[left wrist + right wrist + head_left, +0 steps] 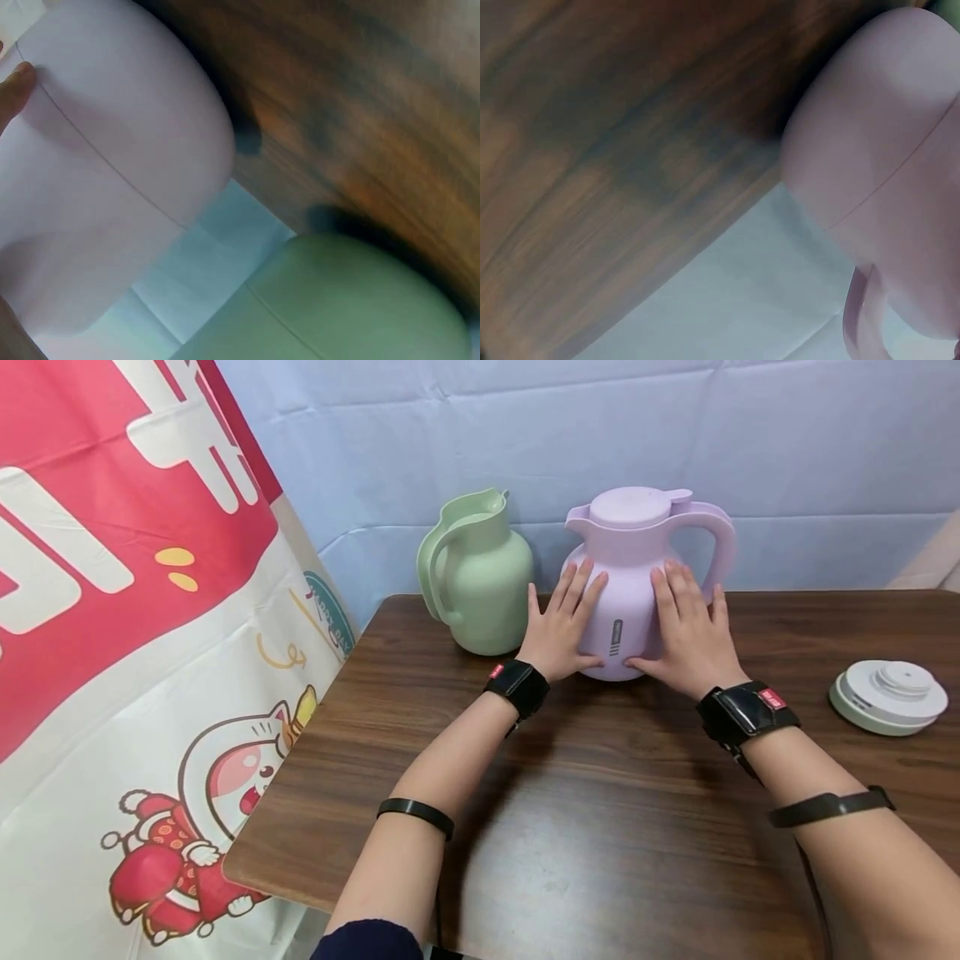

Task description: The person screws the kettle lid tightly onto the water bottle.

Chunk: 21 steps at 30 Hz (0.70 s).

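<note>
Head view: lilac jug (627,560) upright between both hands (557,631) (693,639).

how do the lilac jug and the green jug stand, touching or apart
Apart. The left wrist view shows it: pale blue cloth and a bit of the wooden tabletop show between the lilac jug and the green jug.

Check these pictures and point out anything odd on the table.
The green jug has an open top, while a round white piece with a pale green rim, probably its lid, lies off to the right on the table. The lilac jug is lidded. No spill or damage shows.
</note>
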Each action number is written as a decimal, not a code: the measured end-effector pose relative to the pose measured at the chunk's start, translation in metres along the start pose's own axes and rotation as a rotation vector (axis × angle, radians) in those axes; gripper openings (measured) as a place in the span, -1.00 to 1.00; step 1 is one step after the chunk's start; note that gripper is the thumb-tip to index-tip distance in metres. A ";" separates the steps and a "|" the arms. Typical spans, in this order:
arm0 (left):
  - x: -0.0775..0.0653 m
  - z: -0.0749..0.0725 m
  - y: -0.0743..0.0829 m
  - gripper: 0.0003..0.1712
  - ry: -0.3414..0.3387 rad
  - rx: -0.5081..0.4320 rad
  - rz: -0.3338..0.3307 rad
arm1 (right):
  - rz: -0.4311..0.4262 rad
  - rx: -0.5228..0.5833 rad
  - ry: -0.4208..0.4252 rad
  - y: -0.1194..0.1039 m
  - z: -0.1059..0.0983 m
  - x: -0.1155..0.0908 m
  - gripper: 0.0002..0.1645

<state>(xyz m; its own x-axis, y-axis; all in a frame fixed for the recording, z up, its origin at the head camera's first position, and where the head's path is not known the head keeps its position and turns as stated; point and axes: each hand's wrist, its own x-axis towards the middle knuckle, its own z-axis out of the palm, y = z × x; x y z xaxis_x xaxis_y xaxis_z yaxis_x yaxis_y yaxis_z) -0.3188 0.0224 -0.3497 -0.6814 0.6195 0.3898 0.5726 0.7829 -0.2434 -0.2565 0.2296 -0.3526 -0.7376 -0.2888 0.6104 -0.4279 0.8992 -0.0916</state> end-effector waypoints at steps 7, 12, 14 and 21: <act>0.015 -0.004 -0.004 0.42 -0.078 0.025 -0.050 | 0.083 0.006 -0.010 -0.001 0.006 0.014 0.52; 0.025 0.002 -0.006 0.40 -0.078 0.018 -0.076 | 0.131 0.008 -0.046 0.004 0.011 0.023 0.52; 0.029 0.003 -0.006 0.39 -0.077 0.008 -0.088 | 0.151 0.010 -0.061 0.005 0.013 0.027 0.51; 0.038 0.002 -0.005 0.35 -0.118 0.017 -0.123 | 0.203 0.008 -0.082 0.008 0.019 0.033 0.53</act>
<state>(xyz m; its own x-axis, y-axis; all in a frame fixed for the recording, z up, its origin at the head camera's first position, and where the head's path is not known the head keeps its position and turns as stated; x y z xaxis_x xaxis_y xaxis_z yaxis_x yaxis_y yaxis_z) -0.3483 0.0422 -0.3360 -0.7955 0.5202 0.3109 0.4739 0.8537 -0.2159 -0.2944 0.2212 -0.3476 -0.8491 -0.1281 0.5125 -0.2700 0.9391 -0.2127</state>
